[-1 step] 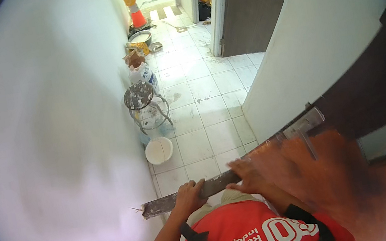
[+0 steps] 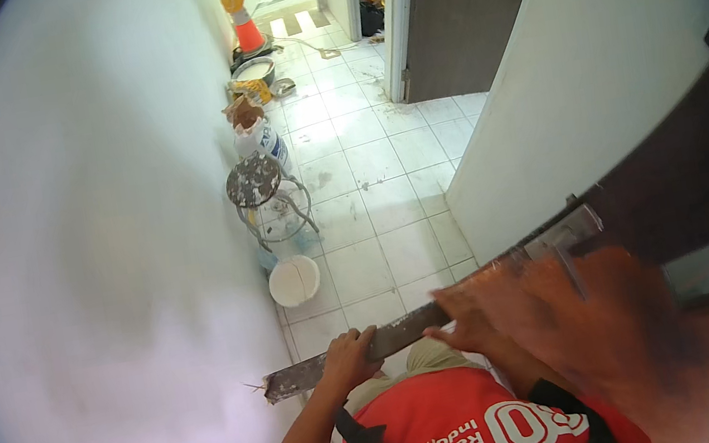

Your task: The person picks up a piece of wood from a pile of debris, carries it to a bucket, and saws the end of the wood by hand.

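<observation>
A long, dark wooden bar (image 2: pixel 304 376) lies slantwise before my body, its chipped left end close to the white wall with thin splinters or wires sticking out. My left hand (image 2: pixel 350 360) is wrapped round it near that end. Further right, my right hand (image 2: pixel 471 328) touches the bar with thumb and fingers spread apart; its fingers are partly blurred. A glossy reddish-brown panel (image 2: pixel 562 319) lies beside that hand, below a metal plate with a lever handle (image 2: pixel 562 232). How the bar joins the panel is hard to make out.
Along the left wall stand a white bucket (image 2: pixel 294 282), a paint-spattered stool (image 2: pixel 254 180), an opened white sack (image 2: pixel 262 143), a tub (image 2: pixel 253 71) and an orange cone (image 2: pixel 248 36). A cable (image 2: pixel 305 45) crosses the tiled floor (image 2: pixel 363 275). A brown door (image 2: pixel 469 7) stands at the far right.
My right hand has slid slightly to the right along the bar. My left hand keeps its hold, and the bar has barely moved.
</observation>
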A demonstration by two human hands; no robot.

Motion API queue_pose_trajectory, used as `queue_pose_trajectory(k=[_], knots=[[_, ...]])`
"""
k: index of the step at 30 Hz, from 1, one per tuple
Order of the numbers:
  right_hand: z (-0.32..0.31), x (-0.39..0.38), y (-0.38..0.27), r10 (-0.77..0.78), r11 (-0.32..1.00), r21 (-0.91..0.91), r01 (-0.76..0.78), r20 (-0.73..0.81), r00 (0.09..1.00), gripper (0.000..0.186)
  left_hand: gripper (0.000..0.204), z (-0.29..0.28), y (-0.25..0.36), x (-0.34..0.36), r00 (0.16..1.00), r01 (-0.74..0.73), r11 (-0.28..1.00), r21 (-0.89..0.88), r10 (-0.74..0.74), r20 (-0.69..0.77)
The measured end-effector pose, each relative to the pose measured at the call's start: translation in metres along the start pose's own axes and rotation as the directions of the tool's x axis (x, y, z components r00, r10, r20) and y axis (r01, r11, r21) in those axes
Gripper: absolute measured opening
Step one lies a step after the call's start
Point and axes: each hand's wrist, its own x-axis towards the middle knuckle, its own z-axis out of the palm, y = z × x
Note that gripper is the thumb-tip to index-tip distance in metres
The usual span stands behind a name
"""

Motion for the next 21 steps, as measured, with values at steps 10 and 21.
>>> queue_pose_trajectory(k=[10, 21], knots=[[0.046, 0.117, 0.17, 0.794, 0.58, 0.432, -0.691, -0.106, 0.599, 0.067, 0.089, -0.068, -0.145, 0.289, 0.959, 0.175, 0.983, 0.054, -0.183, 0.217], [0.003, 0.299, 0.271, 0.93, 0.353, 0.508, -0.786, -0.1, 0.353, 0.06, 0.073, -0.138, -0.3, 0.493, 0.844, 0.499, 0.866, 0.004, -0.488, 0.222]])
